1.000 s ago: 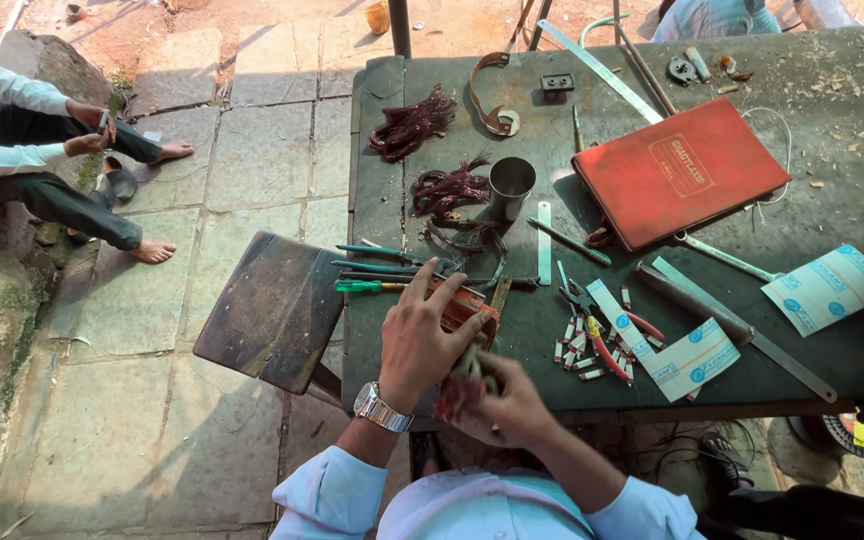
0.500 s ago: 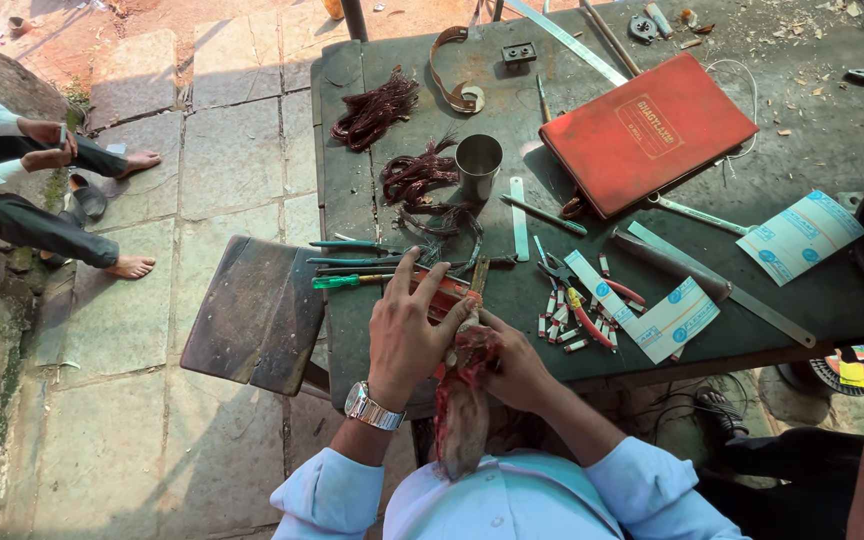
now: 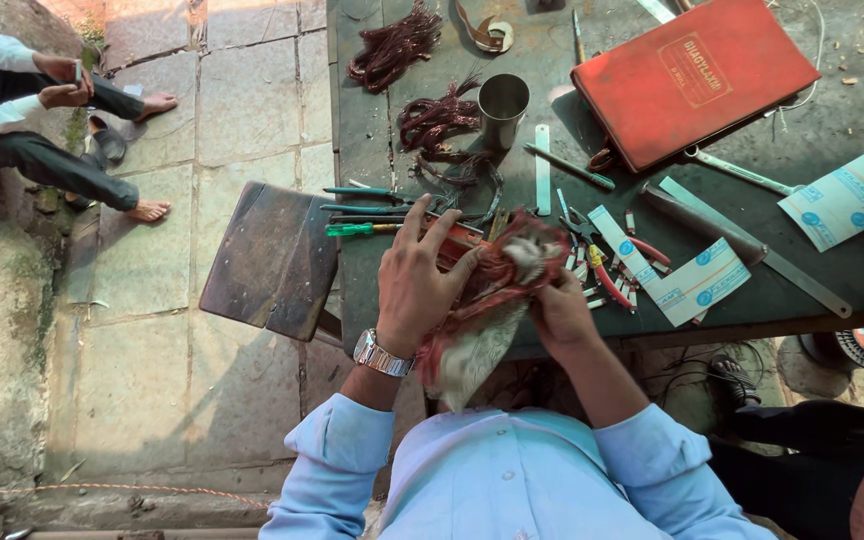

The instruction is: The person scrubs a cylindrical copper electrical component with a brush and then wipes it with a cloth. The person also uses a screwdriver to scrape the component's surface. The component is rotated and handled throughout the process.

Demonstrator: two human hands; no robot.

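Observation:
My left hand [image 3: 420, 282], with a silver wristwatch, wraps over a bundle of reddish copper wire and pale insulation paper [image 3: 492, 300] held over the near edge of the dark green workbench [image 3: 852, 270]. My right hand [image 3: 560, 312] grips the bundle from its right side. The bundle hangs down toward my light blue shirt. Just beyond my fingers lie several screwdrivers [image 3: 367, 210] and red-handled pliers [image 3: 602, 262].
A red book [image 3: 692, 80], a steel cup [image 3: 503, 108], loose copper wire coils [image 3: 392, 48], a metal ruler [image 3: 542, 168] and white-blue paper packets [image 3: 687, 285] lie on the bench. A dark wooden stool [image 3: 272, 258] stands to the left. A seated person [image 3: 42, 130] is far left.
Both hands have drawn the wire bundle closer and lifted it over the bench edge. The pale paper now hangs below the hands. The camera has tilted nearer to the bench.

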